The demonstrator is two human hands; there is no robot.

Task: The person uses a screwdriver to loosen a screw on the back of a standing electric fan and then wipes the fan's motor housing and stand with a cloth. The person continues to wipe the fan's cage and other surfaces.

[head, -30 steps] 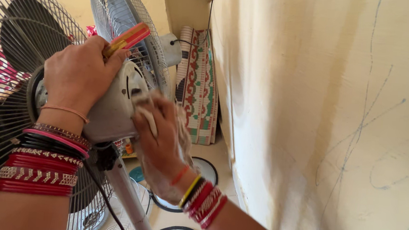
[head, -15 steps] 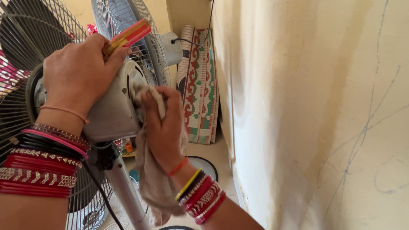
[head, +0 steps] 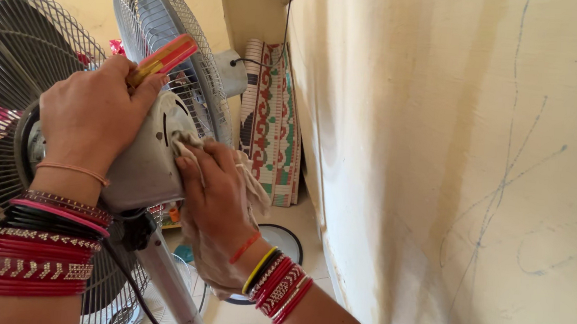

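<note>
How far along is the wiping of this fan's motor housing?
Under way. The right hand presses a beige cloth against the grey motor housing of the pedestal fan; the left hand steadies its top and holds a red-handled screwdriver. Which parts are already clean cannot be told. The wire guard is untouched.

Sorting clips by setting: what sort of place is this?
Probably a home corner: two pedestal fans, the near one and a second fan, a rolled patterned mat against a scribbled cream wall.
</note>
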